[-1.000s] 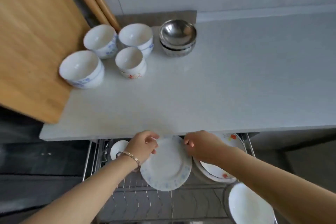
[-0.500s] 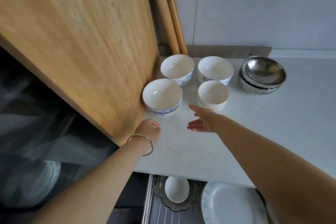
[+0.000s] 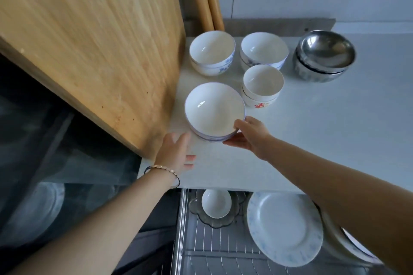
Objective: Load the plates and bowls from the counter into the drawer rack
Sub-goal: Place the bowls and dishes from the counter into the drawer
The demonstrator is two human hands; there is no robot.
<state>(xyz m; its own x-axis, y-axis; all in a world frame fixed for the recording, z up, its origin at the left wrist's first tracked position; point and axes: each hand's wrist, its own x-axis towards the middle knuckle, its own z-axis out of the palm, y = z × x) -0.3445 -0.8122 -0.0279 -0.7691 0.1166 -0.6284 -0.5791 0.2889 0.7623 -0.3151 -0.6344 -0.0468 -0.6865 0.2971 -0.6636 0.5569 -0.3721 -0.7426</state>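
The blue-rimmed bowl [image 3: 214,110] is seen over the counter [image 3: 324,140], just beside the wooden board [image 3: 89,51]. Its rim on the side away from the board is pinched by the right hand [image 3: 250,136] (thumb over the edge, fingers beneath). The left hand [image 3: 176,152] is held loose, fingers spread, near the board's lower corner. Whether it touches the bowl cannot be told.

Right hand [image 3: 250,137] on near bowl [image 3: 212,107], left hand [image 3: 175,152] just beside.

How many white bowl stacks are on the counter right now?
4: the front stack, gripped by the right hand; the back-left stack; the back-right stack; the small red-patterned stack between. Each may hide nested bowls.
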